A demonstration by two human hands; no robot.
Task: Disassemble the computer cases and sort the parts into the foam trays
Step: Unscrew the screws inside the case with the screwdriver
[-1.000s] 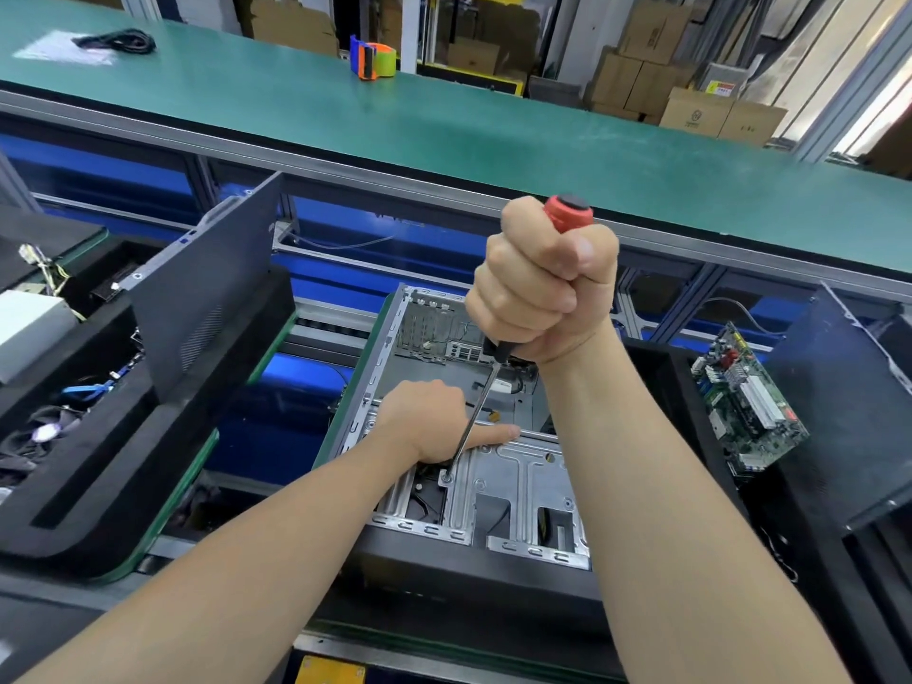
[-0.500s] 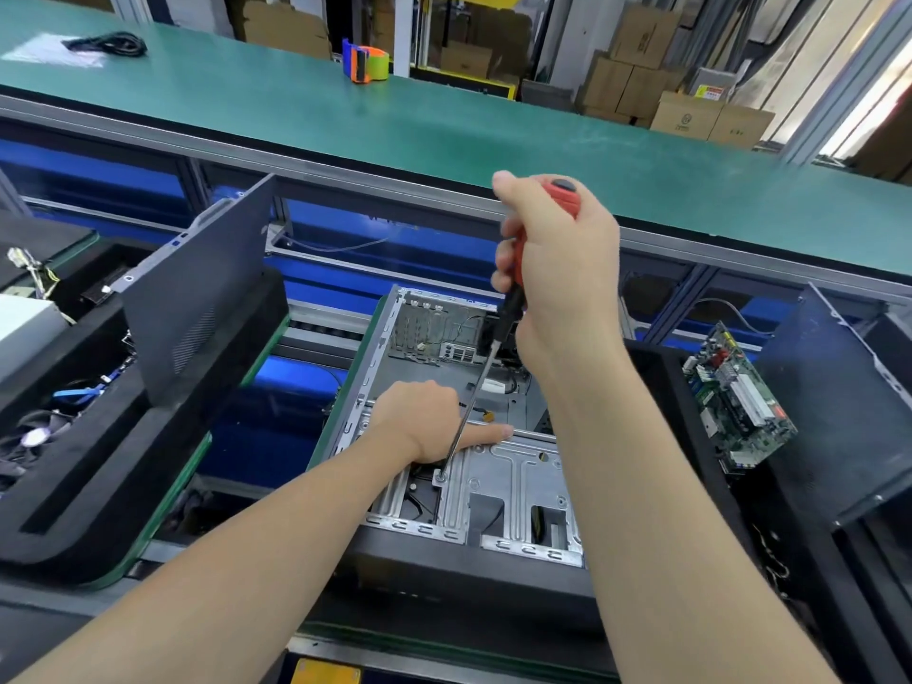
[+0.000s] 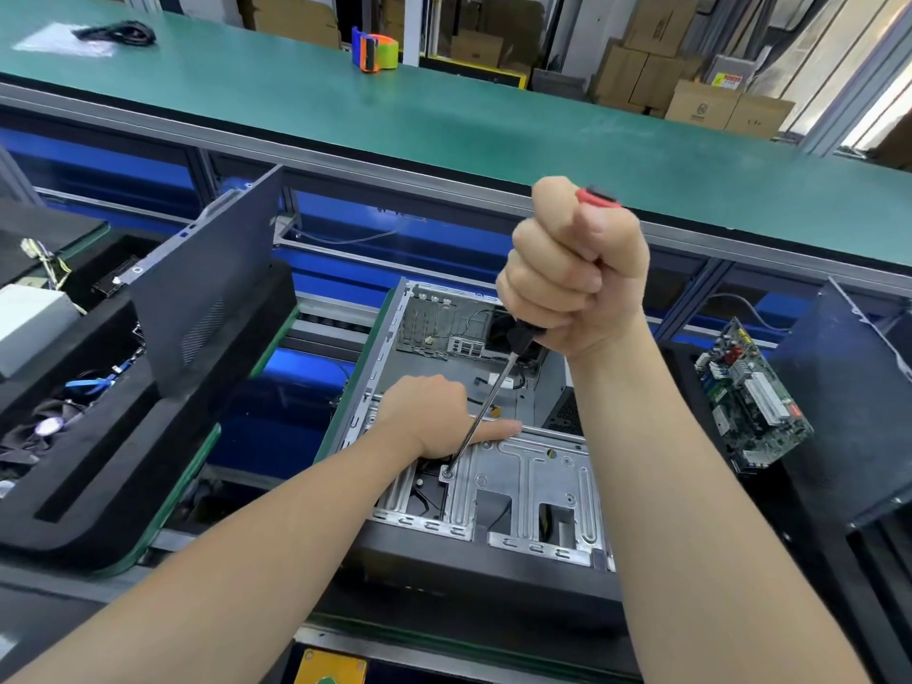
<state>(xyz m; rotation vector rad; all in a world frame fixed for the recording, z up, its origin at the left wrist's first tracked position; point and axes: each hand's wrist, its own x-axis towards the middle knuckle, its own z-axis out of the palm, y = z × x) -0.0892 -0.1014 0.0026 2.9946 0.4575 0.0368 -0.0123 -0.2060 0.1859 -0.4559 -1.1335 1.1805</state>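
We clamp our right hand [image 3: 572, 278] round the screwdriver [image 3: 486, 404], tip on the case [image 3: 533, 478]. Our left hand [image 3: 429, 417] rests there, forefinger straight.

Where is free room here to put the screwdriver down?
The green bench is bare right of the tape dispenser, before the cardboard boxes. Crowded: the open computer case, where the right hand holds the screwdriver, and the left foam tray, full of cables.

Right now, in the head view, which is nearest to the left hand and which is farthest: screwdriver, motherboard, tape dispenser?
1. screwdriver, its shaft right beside the left hand.
2. motherboard, off to the right.
3. tape dispenser, far at the back.
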